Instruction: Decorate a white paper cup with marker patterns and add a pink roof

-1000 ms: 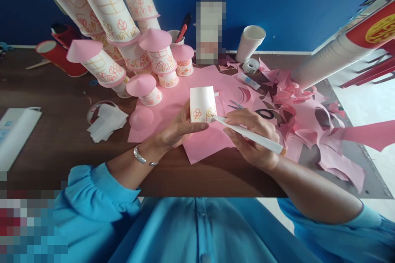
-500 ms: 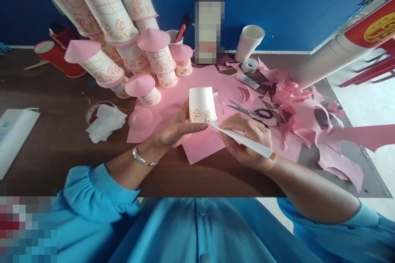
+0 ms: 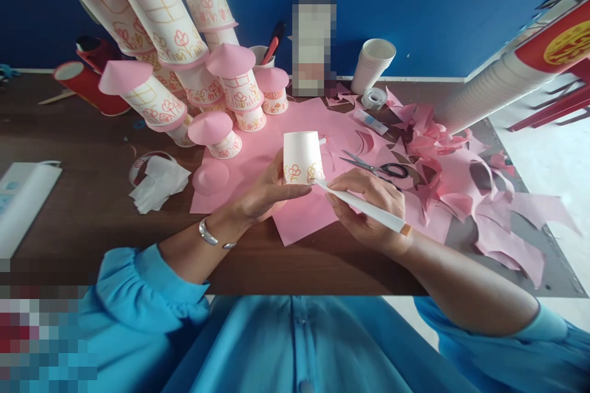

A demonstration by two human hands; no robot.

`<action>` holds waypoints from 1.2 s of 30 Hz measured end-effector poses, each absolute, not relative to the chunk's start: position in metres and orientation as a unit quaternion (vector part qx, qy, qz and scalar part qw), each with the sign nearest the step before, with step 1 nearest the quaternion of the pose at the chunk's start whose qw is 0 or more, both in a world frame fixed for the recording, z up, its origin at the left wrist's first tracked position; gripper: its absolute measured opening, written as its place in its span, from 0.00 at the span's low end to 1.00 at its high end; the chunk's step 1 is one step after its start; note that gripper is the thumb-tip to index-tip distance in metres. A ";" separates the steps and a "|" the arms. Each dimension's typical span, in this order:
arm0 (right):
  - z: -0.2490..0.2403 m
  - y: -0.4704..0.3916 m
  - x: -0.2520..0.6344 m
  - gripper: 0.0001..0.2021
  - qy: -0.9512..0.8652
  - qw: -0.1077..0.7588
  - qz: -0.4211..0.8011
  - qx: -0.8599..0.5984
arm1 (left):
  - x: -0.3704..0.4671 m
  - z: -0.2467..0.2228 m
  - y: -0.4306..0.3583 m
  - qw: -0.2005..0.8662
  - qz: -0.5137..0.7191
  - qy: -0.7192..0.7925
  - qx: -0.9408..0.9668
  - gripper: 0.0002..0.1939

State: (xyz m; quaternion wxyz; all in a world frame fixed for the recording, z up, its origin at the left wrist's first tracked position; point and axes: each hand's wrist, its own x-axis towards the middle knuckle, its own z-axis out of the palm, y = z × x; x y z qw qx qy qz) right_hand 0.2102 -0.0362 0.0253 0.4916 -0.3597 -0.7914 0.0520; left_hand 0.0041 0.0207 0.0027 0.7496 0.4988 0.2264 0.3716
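My left hand (image 3: pixel 271 190) is closed on a white paper cup (image 3: pixel 301 150), held upside down above the pink paper. Orange and yellow flowers are drawn along the cup's lower rim. In my right hand (image 3: pixel 371 202) is a white marker (image 3: pixel 369 209) with an orange end, gripped like a pen. Its tip meets the cup near the rim, beside a yellow flower. My left thumb lies along that rim, and the left fingers behind the cup are partly hidden. Just beyond the right hand, dark-handled scissors (image 3: pixel 375 167) lie on the paper.
Decorated paper-cup towers (image 3: pixel 170 31) with pink cone roofs crowd the back left. Pink paper scraps (image 3: pixel 465 184) spread over the right side. A tall cup stack (image 3: pixel 493 95) leans there. Tape (image 3: pixel 373 98) and several nested cups (image 3: pixel 372 64) stand at the back. White tissue (image 3: pixel 159 184) lies left.
The view has shifted very slightly. Both hands keep their grips, with the marker tip still at the cup's rim. A pink scrap at the far right has moved downward.
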 end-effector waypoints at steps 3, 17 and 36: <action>0.028 -0.037 0.211 0.09 -0.789 0.491 0.052 -0.367 | 0.004 0.001 0.021 0.751 0.375 0.216 0.500 0.43; 0.028 -0.039 0.210 0.10 -0.800 0.487 0.059 -0.346 | 0.005 0.001 0.020 0.749 0.378 0.240 0.488 0.48; 0.023 -0.036 0.208 0.10 -0.794 0.494 0.062 -0.348 | 0.004 -0.003 0.018 0.722 0.375 0.278 0.511 0.45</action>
